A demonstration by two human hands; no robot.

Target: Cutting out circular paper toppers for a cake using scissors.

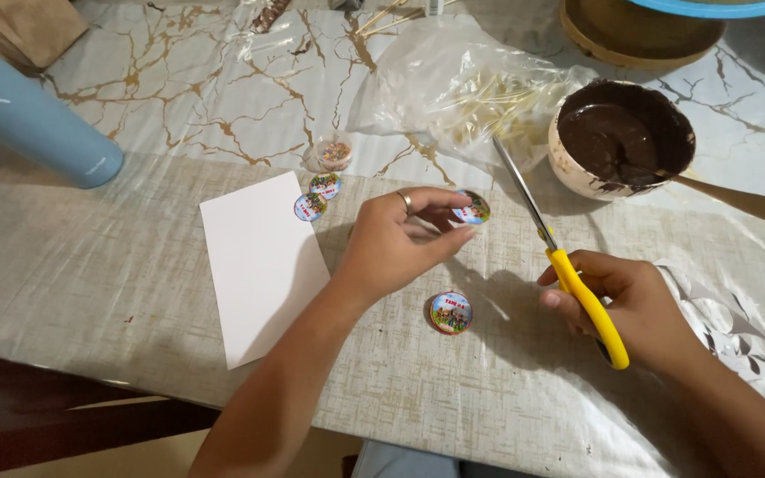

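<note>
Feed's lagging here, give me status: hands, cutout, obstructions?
Left hand pinching round printed cutout. Right hand gripping yellow-handled scissors, blades shut. Another cutout lies between hands.

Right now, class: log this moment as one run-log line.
left hand: pinches round sticker | right hand: holds yellow scissors, blades shut | nearby: white card, chocolate bowl

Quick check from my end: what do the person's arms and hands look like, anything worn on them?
Both forearms are bare, with no sleeves, gloves or watch in view. The left hand wears one metal ring on a finger. The right hand shows no ring or band that I can see, though part of it is hidden.
</note>
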